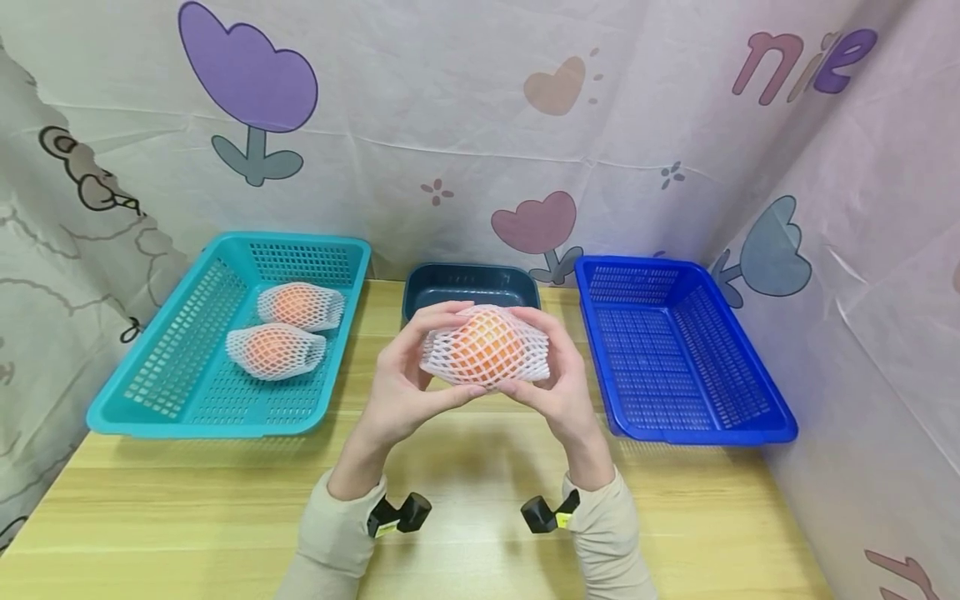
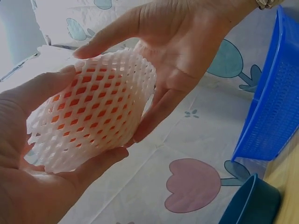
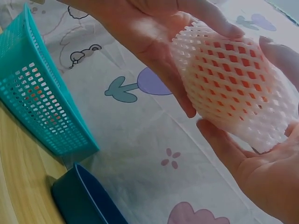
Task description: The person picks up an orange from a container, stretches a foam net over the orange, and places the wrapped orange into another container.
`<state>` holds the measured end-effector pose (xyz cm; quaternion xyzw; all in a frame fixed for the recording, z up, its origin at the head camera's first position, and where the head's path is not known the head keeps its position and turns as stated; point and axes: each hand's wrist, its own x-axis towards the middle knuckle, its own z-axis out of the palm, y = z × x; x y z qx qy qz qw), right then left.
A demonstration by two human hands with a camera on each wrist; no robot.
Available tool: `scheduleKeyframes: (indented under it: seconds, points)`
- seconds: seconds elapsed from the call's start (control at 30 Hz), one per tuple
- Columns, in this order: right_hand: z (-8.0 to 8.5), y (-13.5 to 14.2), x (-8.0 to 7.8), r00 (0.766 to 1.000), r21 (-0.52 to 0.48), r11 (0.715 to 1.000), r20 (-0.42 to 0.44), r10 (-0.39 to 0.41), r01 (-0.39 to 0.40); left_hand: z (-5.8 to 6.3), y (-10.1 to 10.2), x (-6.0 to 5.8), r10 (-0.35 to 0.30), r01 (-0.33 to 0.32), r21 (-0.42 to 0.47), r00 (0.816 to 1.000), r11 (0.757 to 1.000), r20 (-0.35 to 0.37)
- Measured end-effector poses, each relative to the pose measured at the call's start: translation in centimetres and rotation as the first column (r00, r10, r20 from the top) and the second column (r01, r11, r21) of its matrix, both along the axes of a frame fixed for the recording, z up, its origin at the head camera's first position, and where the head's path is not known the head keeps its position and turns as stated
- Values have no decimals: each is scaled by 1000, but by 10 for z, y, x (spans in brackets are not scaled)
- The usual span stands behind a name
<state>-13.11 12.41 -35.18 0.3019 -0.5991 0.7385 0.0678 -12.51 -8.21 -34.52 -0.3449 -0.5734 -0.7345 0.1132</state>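
Note:
An orange [image 1: 487, 346] wrapped in a white foam net [image 2: 96, 112] is held up between both hands, over the middle of the table. My left hand [image 1: 405, 379] grips its left end, thumb on the near side and fingers around the far side. The right hand [image 1: 561, 379] grips the other end the same way, with the two thumbs nearly meeting below the fruit. Orange skin shows through the mesh, and the net's ends stick out toward each palm. Both wrist views show fingertips pressed against the net.
On the left, a teal basket [image 1: 217, 429] holds two more netted fruits [image 1: 276, 350]. A dark blue-green bin [image 1: 472, 271] stands behind the hands, partly hidden by them. At right is a blue basket [image 1: 697, 435]. A printed curtain [image 1: 450, 83] hangs behind the wooden table [image 1: 465, 558].

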Motion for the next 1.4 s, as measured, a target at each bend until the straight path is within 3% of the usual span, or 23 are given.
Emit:
scheduleKeyframes:
  seconds: [0.2, 0.5, 0.77, 1.1, 1.27, 1.4]
  points:
    - [-1, 1, 0, 1000, 21, 1000, -16, -16, 16, 2, -1, 2, -6, 7, -40, 1000, 999, 14]
    - [-1, 3, -1, 993, 4, 999, -112, -46, 47, 7, 1, 4, 18, -4, -125, 994, 992, 110]
    - [1, 2, -2, 988, -8, 1000, -151, -6, 5, 5, 2, 3, 14, -2, -108, 993, 994, 113]
    - [-1, 6, -1, 998, 64, 996, -34, 56, -54, 2, 1, 2, -19, 20, -35, 999, 999, 31]
    - [-1, 5, 2, 1000, 80, 997, 9, 6, -7, 1, 0, 3, -33, 35, -42, 998, 998, 47]
    - [-1, 4, 2, 1000, 41, 999, 6, -19, 19, 3, 0, 4, -25, 31, -57, 994, 998, 108]
